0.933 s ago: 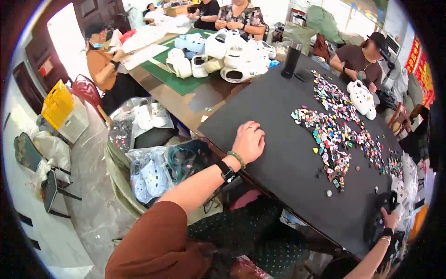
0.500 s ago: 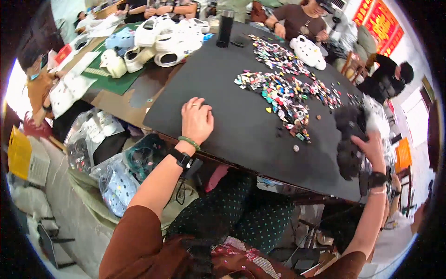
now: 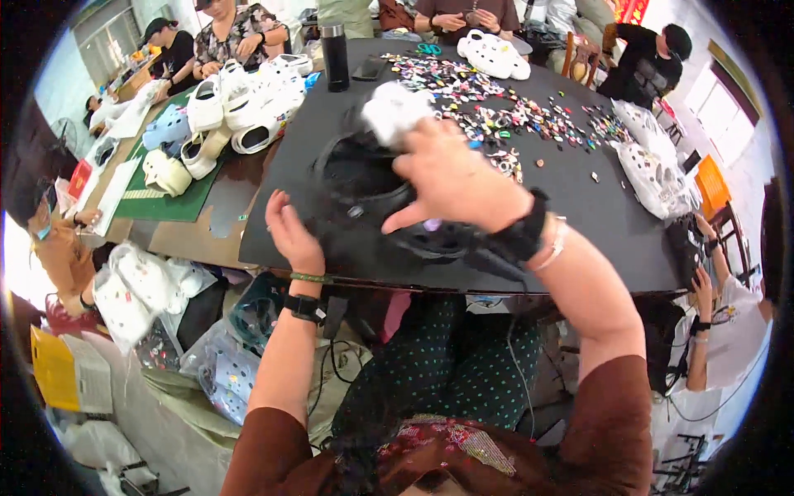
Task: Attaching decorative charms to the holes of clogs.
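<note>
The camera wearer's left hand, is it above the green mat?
No, the left hand is above the black table, near blurred black shoes.

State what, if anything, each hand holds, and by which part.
Left hand seems empty. Right hand overlaps a blurred white bundle at its lower edge; whether it grips anything cannot be told.

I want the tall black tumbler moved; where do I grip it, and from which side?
Take the black tumbler around its mid-body, probably from the near side. It stands upright, its straight, round wall suits a wrapping grip, and white shoes lie to its left, a flat dark object to its right.
</note>
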`<state>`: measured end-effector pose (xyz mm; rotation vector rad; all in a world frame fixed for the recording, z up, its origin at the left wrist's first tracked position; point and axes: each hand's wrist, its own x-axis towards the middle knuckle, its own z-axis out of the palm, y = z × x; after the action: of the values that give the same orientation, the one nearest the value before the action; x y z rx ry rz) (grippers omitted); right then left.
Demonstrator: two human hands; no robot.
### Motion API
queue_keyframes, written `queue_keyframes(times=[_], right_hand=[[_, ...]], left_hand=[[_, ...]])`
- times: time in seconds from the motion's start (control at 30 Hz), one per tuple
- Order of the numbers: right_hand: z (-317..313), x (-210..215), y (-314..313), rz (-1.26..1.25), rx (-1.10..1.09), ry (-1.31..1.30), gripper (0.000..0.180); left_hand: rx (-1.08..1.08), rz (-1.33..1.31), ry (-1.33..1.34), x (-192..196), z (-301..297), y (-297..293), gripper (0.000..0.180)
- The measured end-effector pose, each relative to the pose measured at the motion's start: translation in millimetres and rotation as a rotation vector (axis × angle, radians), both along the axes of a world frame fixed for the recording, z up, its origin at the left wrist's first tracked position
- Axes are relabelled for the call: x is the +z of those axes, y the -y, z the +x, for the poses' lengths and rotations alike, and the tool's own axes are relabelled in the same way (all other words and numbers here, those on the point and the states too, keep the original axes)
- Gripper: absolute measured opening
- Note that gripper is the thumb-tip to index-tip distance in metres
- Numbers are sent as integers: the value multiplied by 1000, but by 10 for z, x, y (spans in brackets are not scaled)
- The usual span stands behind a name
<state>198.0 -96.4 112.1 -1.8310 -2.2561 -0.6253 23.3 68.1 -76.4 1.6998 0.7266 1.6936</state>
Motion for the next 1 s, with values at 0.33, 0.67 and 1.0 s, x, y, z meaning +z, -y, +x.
queue_keyframes(times=[0.33, 0.67, 1.0], right_hand=[[-148, -634, 49, 58, 71, -454, 68], [27, -1401, 796, 484, -320, -780, 46], [-25, -1630, 780, 387, -332, -739, 62]], left_hand=[[-111, -228, 219, -80, -78, -80, 39], [-113, -223, 182, 14, -50, -47, 34], [255, 329, -260, 650, -230, 319, 17]])
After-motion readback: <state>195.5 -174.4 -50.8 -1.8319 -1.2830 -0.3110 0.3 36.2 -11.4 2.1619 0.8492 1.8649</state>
